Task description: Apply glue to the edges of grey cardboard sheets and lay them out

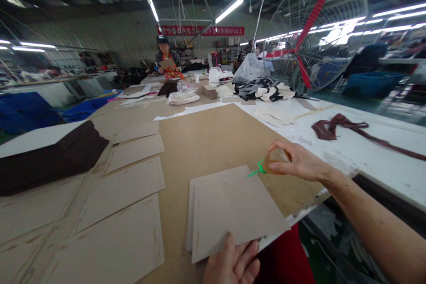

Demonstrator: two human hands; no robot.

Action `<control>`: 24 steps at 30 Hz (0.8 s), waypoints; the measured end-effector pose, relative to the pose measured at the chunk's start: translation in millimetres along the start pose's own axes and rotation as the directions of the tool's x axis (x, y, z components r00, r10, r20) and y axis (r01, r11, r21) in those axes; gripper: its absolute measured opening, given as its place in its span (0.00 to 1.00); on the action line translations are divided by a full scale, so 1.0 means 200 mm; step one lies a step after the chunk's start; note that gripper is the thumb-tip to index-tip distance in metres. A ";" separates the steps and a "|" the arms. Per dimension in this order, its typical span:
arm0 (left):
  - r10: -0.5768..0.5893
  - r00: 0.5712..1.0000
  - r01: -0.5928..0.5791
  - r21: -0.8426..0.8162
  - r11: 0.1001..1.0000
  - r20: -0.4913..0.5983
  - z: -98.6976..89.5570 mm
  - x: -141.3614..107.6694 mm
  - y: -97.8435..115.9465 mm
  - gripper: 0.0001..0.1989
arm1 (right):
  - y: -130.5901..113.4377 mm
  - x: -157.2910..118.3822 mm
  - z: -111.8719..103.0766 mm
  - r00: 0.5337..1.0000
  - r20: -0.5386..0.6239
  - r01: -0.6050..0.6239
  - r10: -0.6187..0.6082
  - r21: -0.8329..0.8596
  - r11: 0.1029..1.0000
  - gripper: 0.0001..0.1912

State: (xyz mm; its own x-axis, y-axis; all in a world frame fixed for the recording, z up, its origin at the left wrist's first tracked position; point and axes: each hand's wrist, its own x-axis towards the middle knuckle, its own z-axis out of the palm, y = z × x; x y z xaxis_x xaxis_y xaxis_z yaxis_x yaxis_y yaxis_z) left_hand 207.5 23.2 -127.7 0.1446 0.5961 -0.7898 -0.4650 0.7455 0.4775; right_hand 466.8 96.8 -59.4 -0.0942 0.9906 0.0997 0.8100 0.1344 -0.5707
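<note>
My right hand [293,162] is wrapped round a small glue bottle [277,156] of amber colour with a green nozzle [258,169]. The nozzle tip points left, at the far right corner of a grey-beige cardboard sheet [233,208]; whether it touches I cannot tell. My left hand [231,262] grips the near edge of this sheet, thumb on top and fingers underneath. Another sheet [190,213] shows beneath it along the left side. Brownish streaks run near the sheet's left edge.
Overlapping cardboard sheets [123,191] lie at left beside a thick dark stack [53,155] topped in white. A brown fabric strip [339,126] rests on the white table at right. Plastic bags and cloth [262,86] lie farther back, near a large fan [299,49]. Another person [168,62] stands at the far end.
</note>
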 end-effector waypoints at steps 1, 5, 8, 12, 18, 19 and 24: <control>0.004 1.000 -0.004 0.000 1.000 -0.003 0.00 0.00 0.00 0.09 | -0.03 0.01 0.02 1.000 0.002 0.015 -0.015 0.009 1.000 0.18; 0.015 1.000 -0.015 -0.010 1.000 -0.001 0.00 0.00 0.00 0.08 | -0.14 0.09 0.15 0.994 -0.009 0.113 -0.113 0.027 0.993 0.17; 0.018 1.000 -0.018 -0.016 1.000 -0.001 0.00 0.00 0.00 0.09 | -0.19 0.13 0.20 0.983 0.011 0.180 -0.182 0.070 0.981 0.17; 0.001 1.000 -0.001 -0.039 0.999 0.015 -0.01 0.01 0.00 0.12 | -0.12 0.09 0.14 0.991 0.016 0.129 -0.130 0.066 0.989 0.18; -0.006 1.000 0.006 -0.023 1.000 0.012 0.01 -0.01 0.01 0.10 | 0.07 -0.04 -0.02 0.999 -0.030 -0.037 0.038 0.023 0.999 0.22; 0.001 1.000 -0.001 -0.017 1.000 0.008 0.01 -0.01 0.01 0.09 | 0.08 -0.05 -0.03 0.998 -0.037 -0.049 0.050 0.015 0.999 0.22; 0.028 0.999 -0.028 -0.009 1.000 -0.021 0.03 -0.02 0.01 0.06 | 0.06 -0.09 -0.05 0.999 -0.034 -0.025 0.024 -0.031 0.999 0.22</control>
State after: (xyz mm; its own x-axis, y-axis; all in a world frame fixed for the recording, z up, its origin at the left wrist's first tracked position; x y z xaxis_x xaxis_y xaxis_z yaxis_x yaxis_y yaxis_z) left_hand 210.4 23.4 -121.4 0.1126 0.6104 -0.7841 -0.4764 0.7256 0.4964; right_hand 484.8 81.2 -60.2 -0.0551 0.9920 0.1139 0.8297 0.1089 -0.5475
